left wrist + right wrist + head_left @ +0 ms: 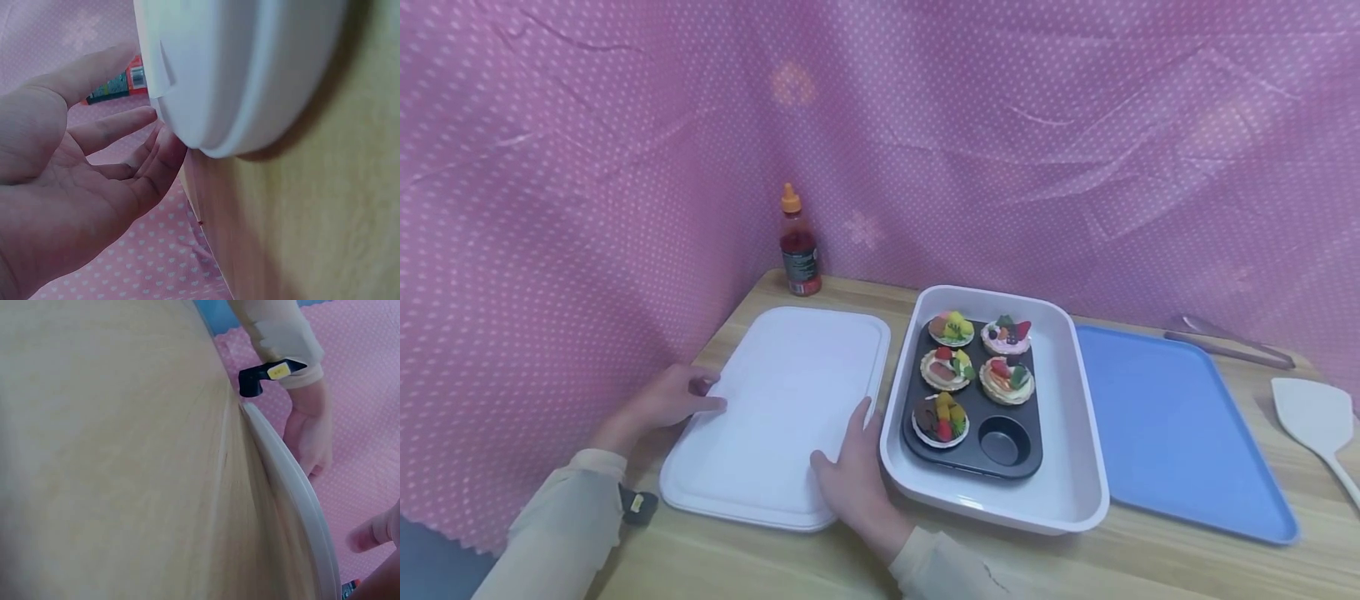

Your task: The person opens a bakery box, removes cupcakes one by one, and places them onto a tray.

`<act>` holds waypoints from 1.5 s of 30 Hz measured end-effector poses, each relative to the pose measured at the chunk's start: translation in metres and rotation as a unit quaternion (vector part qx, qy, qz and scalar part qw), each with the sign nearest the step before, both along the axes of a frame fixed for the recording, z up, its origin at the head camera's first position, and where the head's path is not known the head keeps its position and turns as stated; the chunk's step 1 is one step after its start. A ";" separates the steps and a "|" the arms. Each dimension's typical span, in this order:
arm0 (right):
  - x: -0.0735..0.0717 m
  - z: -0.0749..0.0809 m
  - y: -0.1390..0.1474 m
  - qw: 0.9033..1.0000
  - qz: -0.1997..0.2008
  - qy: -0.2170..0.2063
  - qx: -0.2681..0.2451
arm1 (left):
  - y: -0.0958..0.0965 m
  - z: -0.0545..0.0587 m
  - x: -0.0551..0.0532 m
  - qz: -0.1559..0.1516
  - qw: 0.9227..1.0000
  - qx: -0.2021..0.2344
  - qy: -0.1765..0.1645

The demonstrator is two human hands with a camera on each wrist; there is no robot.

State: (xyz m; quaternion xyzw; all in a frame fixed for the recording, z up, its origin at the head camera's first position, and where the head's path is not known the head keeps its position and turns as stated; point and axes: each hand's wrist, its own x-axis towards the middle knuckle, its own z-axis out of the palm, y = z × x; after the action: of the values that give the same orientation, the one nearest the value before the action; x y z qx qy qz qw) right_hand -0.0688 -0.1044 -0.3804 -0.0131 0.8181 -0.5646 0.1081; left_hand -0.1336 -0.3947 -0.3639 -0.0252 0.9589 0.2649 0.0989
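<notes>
Pale sleeves (553,517) lie nearest the head camera, reaching in from the lower edge; black mount (638,505) with a yellow label at the left wrist. Between the two hands: white lid (782,408), rectangular, rounded corners, broad face up, over the near left part of a wood-grain table (1172,567). Whether its whole underside rests on the wood, cannot tell.

Left hand (666,398) at the lid's left edge, fingers loosely bent, not clenched. Left wrist view has fingertips meeting the rim, thumb held away from it. Right hand (856,479) at the near right edge, fingers spread, index pointing away along the side, thumb over the face; contact of the lower fingers hidden.

Just right of that hand: deep white tray (1063,467), holding a dark muffin pan (973,458). Five fruit tarts (1007,381) in its cups, three down the left row, two down the right.

Farther right, flat blue tray (1172,425); tongs (1262,359) behind its far corner, white spatula (1311,412) beyond. Sauce bottle (800,250), orange cap, upright at the back left. Pink dotted cloth (1000,167) hangs behind all
</notes>
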 end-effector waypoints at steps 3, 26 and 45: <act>0.000 0.000 0.001 1.000 0.001 0.000 0.002 | 0.001 0.001 -0.001 0.005 1.000 0.002 -0.007; -0.016 -0.004 0.002 1.000 -0.015 -0.012 0.019 | 0.016 -0.007 -0.020 0.003 1.000 -0.003 -0.009; -0.023 -0.006 -0.004 0.999 -0.032 0.013 -0.018 | 0.024 -0.006 -0.026 0.003 1.000 0.004 -0.004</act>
State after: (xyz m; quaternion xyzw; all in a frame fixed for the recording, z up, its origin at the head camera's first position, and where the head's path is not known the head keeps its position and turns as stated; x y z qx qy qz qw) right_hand -0.0920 -0.1080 -0.3861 0.0038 0.8092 -0.5822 0.0790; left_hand -0.1592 -0.3706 -0.3698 -0.0290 0.9573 0.2691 0.1017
